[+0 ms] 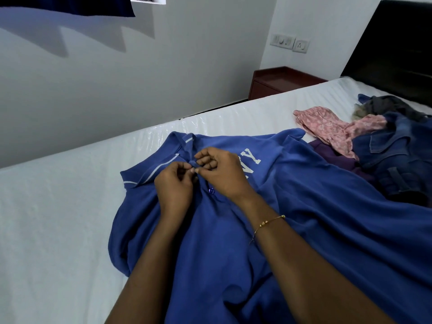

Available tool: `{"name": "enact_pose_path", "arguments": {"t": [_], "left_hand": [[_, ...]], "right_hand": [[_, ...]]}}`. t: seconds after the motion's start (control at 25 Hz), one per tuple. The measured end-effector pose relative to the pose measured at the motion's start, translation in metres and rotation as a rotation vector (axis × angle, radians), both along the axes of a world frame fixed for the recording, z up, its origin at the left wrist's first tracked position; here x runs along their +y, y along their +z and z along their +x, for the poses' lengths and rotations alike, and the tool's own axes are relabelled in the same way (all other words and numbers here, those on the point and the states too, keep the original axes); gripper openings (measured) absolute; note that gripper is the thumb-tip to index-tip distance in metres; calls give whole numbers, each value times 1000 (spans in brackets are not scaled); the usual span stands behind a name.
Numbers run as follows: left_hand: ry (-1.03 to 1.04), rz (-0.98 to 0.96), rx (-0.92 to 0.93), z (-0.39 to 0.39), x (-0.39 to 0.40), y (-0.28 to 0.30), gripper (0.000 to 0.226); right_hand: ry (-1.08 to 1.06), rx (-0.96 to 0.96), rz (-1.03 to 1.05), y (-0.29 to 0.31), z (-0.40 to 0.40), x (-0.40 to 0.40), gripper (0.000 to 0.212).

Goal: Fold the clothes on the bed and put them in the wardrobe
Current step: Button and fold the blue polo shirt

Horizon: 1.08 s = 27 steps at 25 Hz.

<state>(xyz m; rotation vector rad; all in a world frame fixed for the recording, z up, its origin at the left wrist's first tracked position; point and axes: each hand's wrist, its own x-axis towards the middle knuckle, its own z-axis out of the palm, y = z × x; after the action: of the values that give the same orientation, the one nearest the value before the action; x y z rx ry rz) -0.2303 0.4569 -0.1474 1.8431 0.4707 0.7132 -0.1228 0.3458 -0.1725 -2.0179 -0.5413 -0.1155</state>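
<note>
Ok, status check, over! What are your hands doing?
Both hands, left hand and right hand, pinching blue polo shirt placket. Shirt unfolded on bed. Clothes pile waiting.

**White lettering on the blue polo shirt**

The only readable text stands on the blue polo shirt (292,206) spread over the bed (58,218). It is printed in large white block capitals on the chest, to the right of the button placket. Two letters show clearly: a "Y" at the far end and, nearer, what reads as an "N", the line running from near to far in the scene. The right hand (224,169) lies across the near part of the word, so the remaining letters are hidden and the whole word cannot be told. No other print, label, brand or number can be read anywhere else.
</note>
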Motion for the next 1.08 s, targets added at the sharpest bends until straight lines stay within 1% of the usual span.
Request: {"name": "enact_pose_path", "arguments": {"t": [0.08, 0.16, 0.24, 0.32, 0.44, 0.56, 0.64, 0.72, 0.84, 0.96, 1.0, 1.04, 1.08], "left_hand": [[-31, -127, -25, -1, -3, 3, 7], [-63, -218, -56, -1, -6, 5, 6], [-89, -283, -80, -3, -8, 8, 7], [-87, -292, -92, -6, -10, 12, 7], [-76, -254, -110, -15, -16, 22, 11], [-53, -215, -98, -16, -18, 23, 5], [-4, -153, -69, -13, -15, 20, 4], [30, -115, -54, -10, -12, 18, 3], [33, -233, -46, -9, -9, 15, 6], [6, -344, -39, -8, -7, 14, 5], [-30, -378, -40, -9, -7, 17, 16], [-69, -368, -42, -9, -8, 19, 28], [-80, -247, -33, -10, -7, 21, 37]], "right_hand": [[-4, 85, 41, 5, 1, -2, 13], [14, 200, 91, 8, 4, -7, 19], [40, 251, 113, 12, 5, -10, 20], [29, 229, 91, 11, 3, -8, 20], [5, 155, 43, 5, 2, 0, 22], [5, 193, 49, 2, 2, 1, 28], [-8, 228, 47, 1, 2, 1, 32], [-4, 257, 54, 2, 1, 5, 32], [12, 292, 117, -1, -2, 15, 31], [75, 379, 226, -4, -3, 11, 27], [90, 405, 246, -3, -2, 7, 29], [92, 420, 247, -1, -2, 2, 30], [72, 426, 234, 1, -1, -2, 29]]}}
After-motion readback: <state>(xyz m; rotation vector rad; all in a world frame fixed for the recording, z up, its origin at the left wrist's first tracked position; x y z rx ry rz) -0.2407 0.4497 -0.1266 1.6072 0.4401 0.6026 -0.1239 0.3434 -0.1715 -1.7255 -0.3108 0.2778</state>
